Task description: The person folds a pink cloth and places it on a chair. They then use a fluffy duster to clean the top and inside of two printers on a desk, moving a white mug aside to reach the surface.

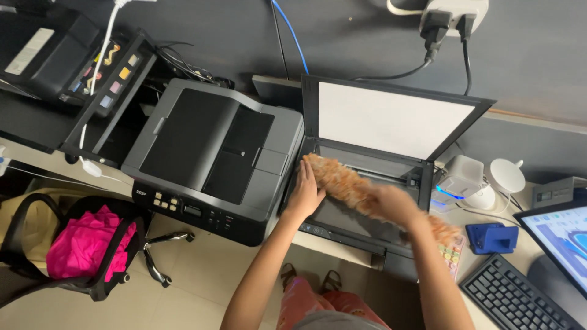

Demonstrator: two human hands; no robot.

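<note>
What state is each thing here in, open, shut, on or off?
Scanner lid: raised, white underside showing.
Printer: closed on top.
Orange duster: lying across the scanner glass, blurred.
Left hand: flat on the scanner's edge.
Right hand: gripping the duster.
Monitor: on.

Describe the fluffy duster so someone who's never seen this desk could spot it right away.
Find the flatbed scanner with its lid raised, right of the big grey printer. Across its glass lies the duster, with the left hand at its end and the right hand gripping it. It is the only fuzzy orange thing among hard dark machines.
</note>
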